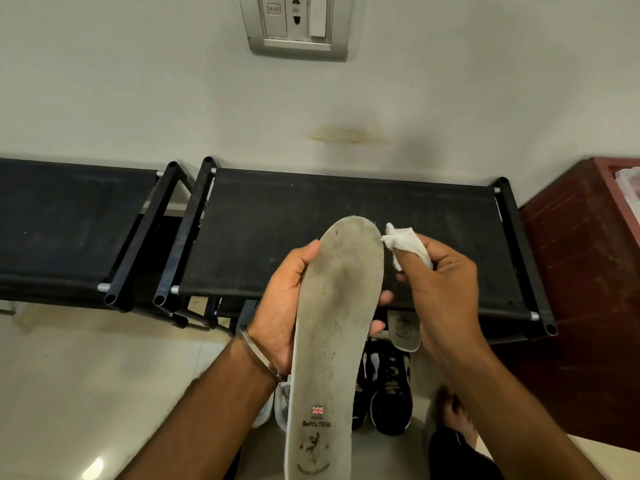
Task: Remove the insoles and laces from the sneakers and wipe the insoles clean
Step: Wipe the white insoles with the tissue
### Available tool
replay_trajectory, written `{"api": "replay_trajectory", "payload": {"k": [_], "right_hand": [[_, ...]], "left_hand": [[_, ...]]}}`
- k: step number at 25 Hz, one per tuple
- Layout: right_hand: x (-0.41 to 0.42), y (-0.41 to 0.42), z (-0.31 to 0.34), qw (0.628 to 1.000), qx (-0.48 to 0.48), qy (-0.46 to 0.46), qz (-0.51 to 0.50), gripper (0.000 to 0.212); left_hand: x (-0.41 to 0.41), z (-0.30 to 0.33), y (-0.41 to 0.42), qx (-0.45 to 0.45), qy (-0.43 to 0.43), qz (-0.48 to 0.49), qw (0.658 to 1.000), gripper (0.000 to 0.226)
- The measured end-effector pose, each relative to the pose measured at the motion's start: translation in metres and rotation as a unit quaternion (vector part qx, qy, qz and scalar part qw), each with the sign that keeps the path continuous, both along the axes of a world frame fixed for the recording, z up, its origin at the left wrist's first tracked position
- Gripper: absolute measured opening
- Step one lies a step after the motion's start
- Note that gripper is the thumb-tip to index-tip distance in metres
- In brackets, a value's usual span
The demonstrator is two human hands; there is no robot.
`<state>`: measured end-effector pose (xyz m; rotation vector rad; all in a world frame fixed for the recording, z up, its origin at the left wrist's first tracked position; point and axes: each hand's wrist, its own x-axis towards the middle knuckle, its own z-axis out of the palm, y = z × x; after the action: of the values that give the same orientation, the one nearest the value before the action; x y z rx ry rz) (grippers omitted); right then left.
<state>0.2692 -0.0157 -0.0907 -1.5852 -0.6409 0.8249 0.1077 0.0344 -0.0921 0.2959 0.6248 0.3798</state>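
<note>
- The left hand (280, 299) grips a worn grey insole (332, 341) upright at centre frame, thumb along its 9 o'clock edge, fingers (384, 297) curled round the 3 o'clock edge.
- The right hand (440, 289) pinches a white wipe (405, 242), touching the insole's toe end at 1 o'clock.
- A second insole (403, 330) lies under the bench (277, 230), above a black sneaker (391, 396) on the floor at 5 o'clock.
- A white sneaker (280, 403) shows just behind the held insole at 7 o'clock.

union jack flag on insole (332, 327), lettering illegible
</note>
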Motion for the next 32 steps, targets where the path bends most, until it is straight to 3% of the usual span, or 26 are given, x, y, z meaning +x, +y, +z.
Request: {"api": "replay_trajectory", "payload": {"k": [2,7,10,14,19,23,27,32], "right_hand": [[0.003,0.000,-0.001,1.000,0.005,-0.007,-0.008,0.014],[-0.007,-0.001,0.000,0.994,-0.010,0.094,0.056,0.015],[-0.005,-0.001,0.002,0.995,-0.010,0.092,0.022,0.013],[0.006,0.000,-0.003,0.999,0.002,0.000,-0.040,0.014],[0.002,0.001,-0.008,0.955,-0.012,-0.294,-0.039,0.022],[-0.022,-0.002,-0.009,0.951,0.013,-0.295,0.088,0.021],[-0.030,-0.004,-0.013,0.890,0.081,-0.403,0.196,0.029],[-0.009,-0.003,-0.012,0.948,0.000,-0.301,0.100,0.018]], "left_hand": [[0.001,0.001,-0.001,-0.003,0.001,0.003,1.000,0.066],[0.003,-0.001,-0.001,0.007,0.005,-0.003,1.000,0.071],[0.002,-0.001,-0.002,0.009,-0.009,-0.019,1.000,0.068],[0.004,-0.001,-0.001,0.003,-0.022,-0.010,1.000,0.061],[0.006,-0.001,-0.003,-0.017,0.011,0.011,1.000,0.059],[0.014,0.006,-0.012,0.015,0.035,0.009,0.999,0.056],[0.013,0.004,-0.010,-0.012,0.000,0.054,0.998,0.057],[0.011,0.001,-0.008,0.035,0.040,0.022,0.998,0.058]]}}
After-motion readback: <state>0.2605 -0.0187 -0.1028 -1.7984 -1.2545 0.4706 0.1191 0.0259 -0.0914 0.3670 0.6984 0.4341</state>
